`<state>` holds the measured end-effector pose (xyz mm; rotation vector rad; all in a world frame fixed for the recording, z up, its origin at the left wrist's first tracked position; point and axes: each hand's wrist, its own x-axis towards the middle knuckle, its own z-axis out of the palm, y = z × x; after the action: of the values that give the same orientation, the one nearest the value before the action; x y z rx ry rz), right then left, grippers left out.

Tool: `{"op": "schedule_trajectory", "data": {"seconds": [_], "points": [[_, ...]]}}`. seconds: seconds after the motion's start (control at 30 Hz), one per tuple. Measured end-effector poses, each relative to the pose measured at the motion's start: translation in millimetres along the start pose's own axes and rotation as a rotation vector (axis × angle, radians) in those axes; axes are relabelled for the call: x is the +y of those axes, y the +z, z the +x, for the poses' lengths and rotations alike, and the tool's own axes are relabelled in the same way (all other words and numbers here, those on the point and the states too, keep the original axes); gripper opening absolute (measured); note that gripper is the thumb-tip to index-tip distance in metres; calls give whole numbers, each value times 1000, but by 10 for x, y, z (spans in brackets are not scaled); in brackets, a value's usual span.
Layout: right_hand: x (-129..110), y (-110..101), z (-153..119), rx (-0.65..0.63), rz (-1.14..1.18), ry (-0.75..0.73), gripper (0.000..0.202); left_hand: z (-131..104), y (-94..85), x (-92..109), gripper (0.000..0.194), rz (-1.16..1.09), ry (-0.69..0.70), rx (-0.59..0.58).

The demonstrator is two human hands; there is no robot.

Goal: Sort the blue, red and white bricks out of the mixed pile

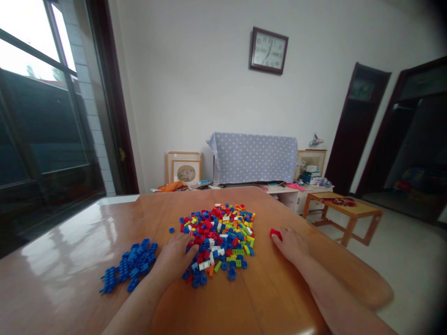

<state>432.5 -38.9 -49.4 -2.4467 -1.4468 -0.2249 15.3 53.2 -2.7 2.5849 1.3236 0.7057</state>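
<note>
A heaped pile of toy building bricks (223, 237) in red, blue, white, yellow, orange and green lies on the wooden table. At the pile's left edge is my left hand (176, 256), its thumb and fingers apart over the bricks; no brick shows held in it. My right hand (291, 244) rests to the right of the pile, closed on a red toy brick (276, 233) pinched at its fingertips. Left of my left forearm sits a separate group of blue bricks (134, 260). One small blue piece (171, 230) lies apart, between that group and the pile.
The glossy wooden table (223, 311) has a rounded right corner. Behind it stand a low white cabinet (298, 197), a cloth-covered object (254, 158) and framed pictures (186, 172). A small wooden stool (349, 207) is at the right. Glass doors (42, 116) are on the left.
</note>
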Motion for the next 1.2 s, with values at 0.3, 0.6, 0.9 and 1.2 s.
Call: {"op": "schedule_trajectory", "data": {"seconds": [0.3,0.6,0.9,1.2], "points": [[25,26,114,-20,15,-33,37,2,-32,36,28,5,-33,-11],[-3,16,153,73,-18,-17,63,-24,-52,47,27,10,-56,-9],[-969,-300,90,47,220,-286,39,-100,119,48,71,-87,-59,-128],[-2344,-290,-61,-65,327,-603,51,-153,180,22,90,-115,-33,-231]]}}
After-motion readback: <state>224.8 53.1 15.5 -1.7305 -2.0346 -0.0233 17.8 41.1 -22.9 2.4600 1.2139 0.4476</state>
